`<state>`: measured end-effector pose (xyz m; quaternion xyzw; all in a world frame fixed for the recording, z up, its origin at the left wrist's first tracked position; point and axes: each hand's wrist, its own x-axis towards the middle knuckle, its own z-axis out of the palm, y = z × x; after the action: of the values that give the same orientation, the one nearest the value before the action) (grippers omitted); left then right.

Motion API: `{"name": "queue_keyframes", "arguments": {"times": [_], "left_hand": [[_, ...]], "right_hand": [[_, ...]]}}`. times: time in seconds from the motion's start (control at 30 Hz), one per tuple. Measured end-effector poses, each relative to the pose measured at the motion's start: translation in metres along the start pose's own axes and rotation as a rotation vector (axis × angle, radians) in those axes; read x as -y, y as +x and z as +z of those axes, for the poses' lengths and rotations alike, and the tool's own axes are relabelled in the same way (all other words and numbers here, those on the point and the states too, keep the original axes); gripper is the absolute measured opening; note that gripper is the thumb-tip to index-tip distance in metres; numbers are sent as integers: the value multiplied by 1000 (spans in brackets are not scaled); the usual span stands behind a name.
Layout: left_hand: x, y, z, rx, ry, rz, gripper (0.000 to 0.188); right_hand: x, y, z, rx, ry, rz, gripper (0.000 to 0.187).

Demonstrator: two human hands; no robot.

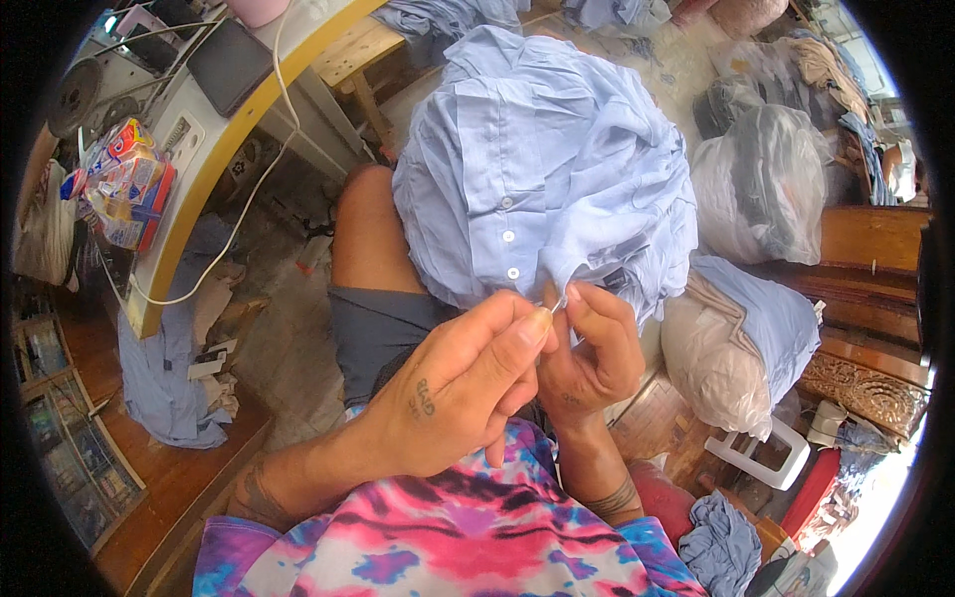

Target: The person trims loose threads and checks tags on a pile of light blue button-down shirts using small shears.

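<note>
A light blue button-up shirt [477,169] lies bunched in a large rounded heap in front of me, with small white buttons [509,237] down its front. At its near edge my left hand [463,373] is closed, thumb and index finger pinched together. My right hand [597,348] is pinched too, its fingertips almost meeting the left ones. Between them shows a tiny pale, shiny sliver [558,302], too small to name. Shirt fabric comes right up to the right fingertips; whether they grip it I cannot tell.
A sewing table [189,214] with a yellow edge stands at left, bearing a dark tablet-like slab [231,62] and a colourful plastic packet [124,189]. A white cable [244,224] hangs off it. Stuffed clear bags [761,179] and a cloth-topped sack [721,343] sit at right.
</note>
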<state>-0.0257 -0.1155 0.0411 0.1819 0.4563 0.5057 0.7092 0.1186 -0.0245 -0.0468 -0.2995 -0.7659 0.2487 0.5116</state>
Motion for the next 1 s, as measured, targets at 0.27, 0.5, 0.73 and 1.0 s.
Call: {"name": "queue_keyframes", "arguments": {"times": [0.27,0.5,0.73,1.0], "left_hand": [[8,-3,-2,20,-126,1,50],[11,-4,-4,27,-239,-33,52],[11,0,-9,-14,-120,-1,53],[6,24,-29,-171,89,234,35]], "right_hand": [[3,-2,3,-6,6,-63,31],[3,-3,7,-31,0,-66,29],[2,-1,5,53,-20,-107,28],[5,0,8,27,-13,-103,26]]}}
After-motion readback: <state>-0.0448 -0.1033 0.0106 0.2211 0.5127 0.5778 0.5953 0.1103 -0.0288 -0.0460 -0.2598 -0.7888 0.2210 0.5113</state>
